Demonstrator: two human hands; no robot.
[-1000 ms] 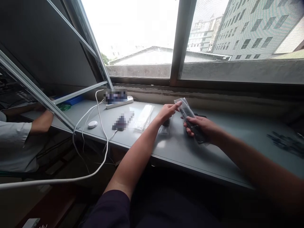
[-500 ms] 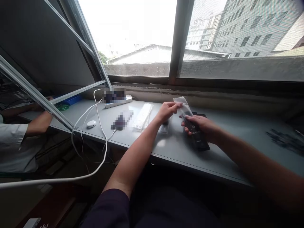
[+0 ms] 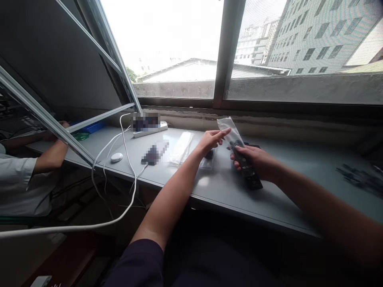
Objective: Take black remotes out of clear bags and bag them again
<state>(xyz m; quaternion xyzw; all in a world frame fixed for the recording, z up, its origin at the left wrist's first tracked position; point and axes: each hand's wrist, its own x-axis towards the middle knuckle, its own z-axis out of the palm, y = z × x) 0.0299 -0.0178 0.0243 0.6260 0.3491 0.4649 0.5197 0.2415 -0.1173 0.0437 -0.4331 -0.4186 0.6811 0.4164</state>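
In my right hand (image 3: 254, 157) is a long black remote control (image 3: 249, 175) with small round buttons, sleeved in a clear plastic bag (image 3: 229, 126). The bag's upper end extends past the remote and stands up towards the window. My right thumb lies across the front, and the fingers wrap round behind. My left hand (image 3: 211, 141) is at the bag's upper left edge, its index finger stretched along the plastic and the other fingers loosely bent. Under my left wrist lies another clear bag (image 3: 206, 163) with something dark in it. Flat clear bags (image 3: 182, 148) lie to its left.
On the grey table (image 3: 269, 207) a blurred-out dark item (image 3: 154, 154) has a white cable (image 3: 131, 195). Near it are a white oval object (image 3: 116, 157) and a power strip (image 3: 152, 129). Dark items (image 3: 359, 179) lie far right. Beyond a metal frame (image 3: 80, 151) sits another person (image 3: 20, 179).
The bag's upper end has straightened out and stands more upright. My left index finger is stretched further along it. My right hand keeps its hold on the bagged remote control.
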